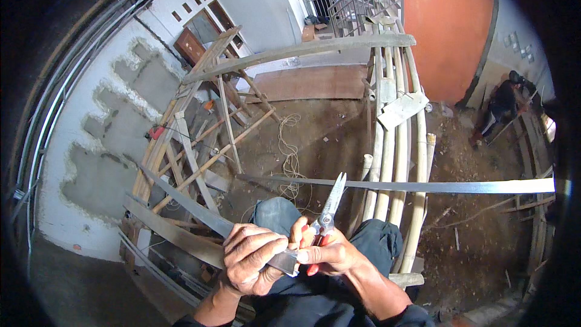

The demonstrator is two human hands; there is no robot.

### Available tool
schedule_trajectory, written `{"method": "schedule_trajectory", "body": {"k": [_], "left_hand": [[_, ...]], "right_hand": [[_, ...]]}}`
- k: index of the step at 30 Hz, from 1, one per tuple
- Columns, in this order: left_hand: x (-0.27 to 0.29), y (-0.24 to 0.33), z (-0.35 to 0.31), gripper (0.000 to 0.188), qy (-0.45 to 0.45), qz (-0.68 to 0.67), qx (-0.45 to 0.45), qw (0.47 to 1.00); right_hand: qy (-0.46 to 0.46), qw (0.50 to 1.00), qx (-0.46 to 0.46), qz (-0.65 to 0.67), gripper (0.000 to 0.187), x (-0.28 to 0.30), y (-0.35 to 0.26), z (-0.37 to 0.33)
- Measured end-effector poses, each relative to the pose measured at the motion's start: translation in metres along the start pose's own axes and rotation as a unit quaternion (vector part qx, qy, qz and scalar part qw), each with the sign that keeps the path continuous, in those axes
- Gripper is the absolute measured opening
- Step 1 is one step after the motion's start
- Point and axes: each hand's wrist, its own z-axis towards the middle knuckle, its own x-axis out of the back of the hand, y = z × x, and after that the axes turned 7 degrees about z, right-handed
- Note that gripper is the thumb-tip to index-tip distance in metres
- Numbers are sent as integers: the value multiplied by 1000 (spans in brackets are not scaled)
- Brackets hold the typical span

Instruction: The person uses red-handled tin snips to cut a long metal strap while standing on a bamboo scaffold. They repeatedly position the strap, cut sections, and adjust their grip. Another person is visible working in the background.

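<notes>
My left hand point(253, 257) is closed around a long grey metal strip point(196, 209), near its bent end in front of my lap. The strip runs away from it to the upper left. In my right hand point(334, 255) is a pair of tin snips point(330, 209) with red handles, blades pointing up and slightly parted. The right thumb touches the strip's end, so both hands are nearly together. Beyond the snips, another shiny metal strip point(448, 186) stretches across to the right. My fingers partly hide the snips' handles.
Bamboo poles point(396, 145) run lengthwise at my right, with a short board point(403, 110) on them. A wooden beam point(302, 51) crosses ahead; timber scaffolding point(181, 145) stands left. Below lie a dirt floor point(327, 133) and tangled cord point(290, 154). Another person point(505, 106) bends at far right.
</notes>
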Motion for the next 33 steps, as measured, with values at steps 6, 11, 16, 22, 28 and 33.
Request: {"method": "schedule_trajectory", "body": {"k": [6, 11, 16, 22, 28, 33], "left_hand": [[1, -2, 18, 42, 11, 13, -19, 1000], [4, -13, 39, 46, 0, 26, -48, 998], [-11, -44, 65, 39, -32, -59, -101, 993], [-35, -61, 67, 27, -169, -167, -73, 969], [-57, -58, 48, 26, -226, -202, -46, 952], [-63, -56, 35, 25, -256, -219, -40, 941]], "right_hand": [[-72, 981, 29, 179, 27, -1, 12, 12], [-53, 970, 68, 227, 27, -13, 3, 13], [99, 984, 121, 84, 32, -13, -20, -10], [334, 883, 184, -273, 21, 1, -40, -48], [299, 853, 188, -384, 17, 8, -51, -66], [246, 854, 106, -446, 23, 11, -49, -57]]}}
